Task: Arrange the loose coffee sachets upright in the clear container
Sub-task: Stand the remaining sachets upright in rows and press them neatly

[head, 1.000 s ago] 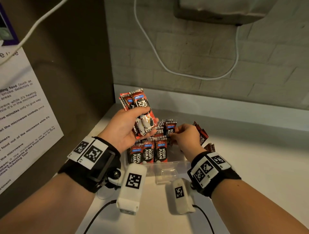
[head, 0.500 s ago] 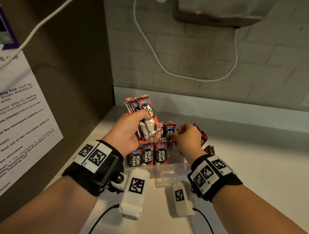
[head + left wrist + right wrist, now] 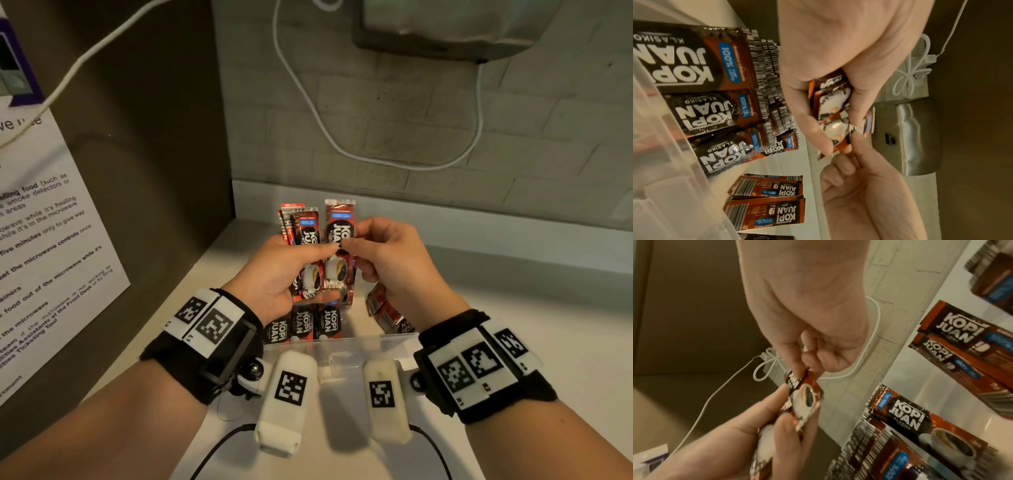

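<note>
The clear plastic container on the counter holds upright red-and-black coffee sachets. Above it, the left hand grips a small bunch; the right hand pinches one sachet. A loose pinch could drop it flat.

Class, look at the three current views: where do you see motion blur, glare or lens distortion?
Head view: warm dim light, glare on the held sachets, straight wall lines bowed by the wide lens. Left wrist view: the left hand fills the frame and the pinched sachets are smeared; the clear container wall is hazy. Right wrist view: the right hand and its sachet blur, the nearby packs read sharply.
</note>
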Demonstrator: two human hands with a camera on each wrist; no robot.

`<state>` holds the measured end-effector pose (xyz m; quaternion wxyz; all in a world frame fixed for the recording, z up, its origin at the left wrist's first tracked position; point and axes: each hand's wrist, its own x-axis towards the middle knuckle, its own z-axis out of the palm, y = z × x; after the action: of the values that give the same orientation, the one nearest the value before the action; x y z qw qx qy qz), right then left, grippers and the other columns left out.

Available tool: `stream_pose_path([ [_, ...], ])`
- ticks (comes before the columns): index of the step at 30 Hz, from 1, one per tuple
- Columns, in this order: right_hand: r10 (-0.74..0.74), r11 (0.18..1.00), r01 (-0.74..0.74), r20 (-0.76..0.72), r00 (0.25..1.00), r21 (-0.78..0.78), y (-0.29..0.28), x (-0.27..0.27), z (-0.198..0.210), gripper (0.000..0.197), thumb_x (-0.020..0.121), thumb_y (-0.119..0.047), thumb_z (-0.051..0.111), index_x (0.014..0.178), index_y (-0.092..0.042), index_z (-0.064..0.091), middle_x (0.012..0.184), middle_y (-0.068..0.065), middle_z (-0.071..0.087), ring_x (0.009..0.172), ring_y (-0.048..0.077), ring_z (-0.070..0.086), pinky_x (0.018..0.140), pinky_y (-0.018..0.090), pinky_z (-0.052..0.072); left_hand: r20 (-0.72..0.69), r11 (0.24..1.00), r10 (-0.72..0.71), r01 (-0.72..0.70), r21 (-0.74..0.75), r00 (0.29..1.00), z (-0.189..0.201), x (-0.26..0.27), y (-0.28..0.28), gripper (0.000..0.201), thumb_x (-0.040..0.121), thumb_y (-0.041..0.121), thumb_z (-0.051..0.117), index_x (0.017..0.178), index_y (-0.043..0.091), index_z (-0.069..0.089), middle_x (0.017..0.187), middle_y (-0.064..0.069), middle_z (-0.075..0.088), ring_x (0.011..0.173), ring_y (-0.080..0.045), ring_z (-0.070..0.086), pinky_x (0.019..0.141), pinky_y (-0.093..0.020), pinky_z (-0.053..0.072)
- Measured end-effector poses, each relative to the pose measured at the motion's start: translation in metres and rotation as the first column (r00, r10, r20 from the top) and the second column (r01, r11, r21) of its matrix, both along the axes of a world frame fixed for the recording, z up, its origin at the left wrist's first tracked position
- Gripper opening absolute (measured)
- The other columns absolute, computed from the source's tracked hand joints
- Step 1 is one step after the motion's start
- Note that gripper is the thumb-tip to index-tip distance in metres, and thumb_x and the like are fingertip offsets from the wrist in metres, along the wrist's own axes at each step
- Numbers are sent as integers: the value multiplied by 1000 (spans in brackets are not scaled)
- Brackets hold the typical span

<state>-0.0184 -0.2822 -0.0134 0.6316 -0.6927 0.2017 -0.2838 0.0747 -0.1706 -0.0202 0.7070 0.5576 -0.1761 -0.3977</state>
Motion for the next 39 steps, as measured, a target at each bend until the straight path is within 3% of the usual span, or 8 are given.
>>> stream_pose_path([
  [4, -286, 958, 284, -47, 957, -40, -20, -4, -10, 21, 86, 3, 61, 72, -13, 58, 65, 6, 64, 48, 13, 57, 45, 23, 43, -61, 995, 92, -93, -23, 994, 4, 8, 5, 15, 82, 23, 72, 91, 13, 63, 89, -6, 64, 76, -23, 72, 51, -39, 59],
  [7, -382, 916, 342, -196, 903, -210, -29, -3, -28, 23, 86, 1, 62, 72, -17, 60, 76, 8, 69, 62, 21, 68, 59, 34, 57, -119, 987, 157, -159, -13, 980, 6, 15, 7, 27, 81, 36, 72, 96, 16, 62, 91, -4, 59, 79, -24, 72, 49, -35, 57],
  [11, -347, 926, 236, -413, 842, -296, -30, 8, -54, 21, 86, -1, 61, 71, -15, 58, 80, 10, 70, 72, 25, 70, 69, 41, 60, -192, 987, 146, -156, -37, 970, 9, 18, 9, 6, 91, 16, 57, 96, 14, 57, 82, -3, 58, 70, -25, 72, 50, -37, 57],
  [21, -323, 944, 234, -503, 802, -233, -39, 28, -79, 19, 88, -3, 56, 75, -16, 54, 91, 12, 69, 84, 28, 68, 78, 46, 58, -211, 986, 126, -146, -83, 969, 11, 21, 15, 4, 92, 10, 52, 90, 13, 54, 84, -6, 64, 77, -29, 74, 53, -41, 58],
  [26, -315, 945, 208, -528, 788, -253, -38, 30, -80, 18, 87, -2, 59, 78, -16, 52, 92, 11, 67, 85, 27, 67, 73, 39, 58, -210, 988, 116, -135, -80, 971, 10, 19, 14, 5, 92, 9, 52, 90, 13, 54, 82, -5, 63, 76, -28, 74, 53, -41, 59],
  [31, -308, 946, 210, -492, 814, -246, -36, 29, -83, 23, 86, -5, 65, 74, -18, 50, 89, 8, 66, 85, 26, 67, 55, 28, 46, -195, 991, 95, -112, -77, 976, 9, 15, 12, 6, 92, 8, 51, 90, 13, 53, 79, -4, 60, 74, -28, 73, 55, -42, 60],
  [36, -328, 940, 222, -502, 800, -260, -35, 29, -85, 21, 85, -5, 64, 78, -19, 51, 88, 7, 64, 85, 26, 66, 77, 43, 58, -202, 993, 76, -93, -75, 977, 9, 13, 12, 9, 92, 7, 51, 98, 14, 53, 80, -5, 61, 74, -28, 73, 56, -43, 60],
  [39, -345, 931, 221, -501, 794, -292, -34, 29, -85, 21, 86, -5, 63, 77, -19, 50, 88, 7, 64, 84, 26, 66, 78, 44, 57, -205, 994, 70, -85, -69, 976, 8, 12, 12, 10, 92, 8, 52, 100, 14, 53, 79, -5, 62, 74, -28, 73, 57, -44, 60],
])
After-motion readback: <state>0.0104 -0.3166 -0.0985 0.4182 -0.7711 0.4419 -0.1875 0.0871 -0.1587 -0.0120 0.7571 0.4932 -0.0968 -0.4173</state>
